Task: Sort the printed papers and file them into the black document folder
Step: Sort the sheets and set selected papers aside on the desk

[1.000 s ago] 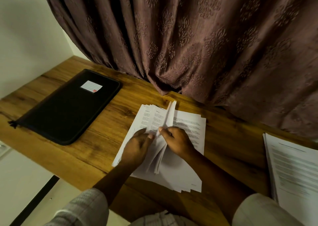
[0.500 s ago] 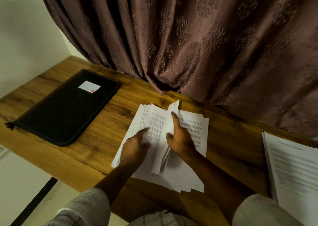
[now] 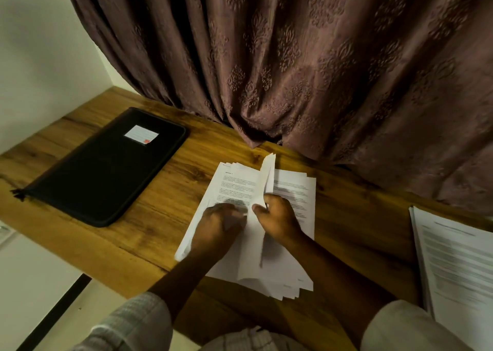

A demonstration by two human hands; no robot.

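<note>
A fanned stack of printed papers (image 3: 293, 187) lies on the wooden table (image 3: 149, 217) in front of me. My right hand (image 3: 277, 217) pinches a few lifted sheets (image 3: 266, 179), which stand on edge in the middle of the stack. My left hand (image 3: 218, 228) rests on the left part of the stack, blurred, fingers on the printed page. The black document folder (image 3: 106, 166) lies closed at the left of the table, with a white label (image 3: 140, 134) on its cover.
A second pile of printed sheets (image 3: 458, 265) lies at the right edge of the table. A brown patterned curtain (image 3: 293, 65) hangs right behind the table. The table's front edge runs just below my forearms.
My right hand went from a stretched finger on the lifted sheets back to a pinch on them. My left hand slid over the left pages.
</note>
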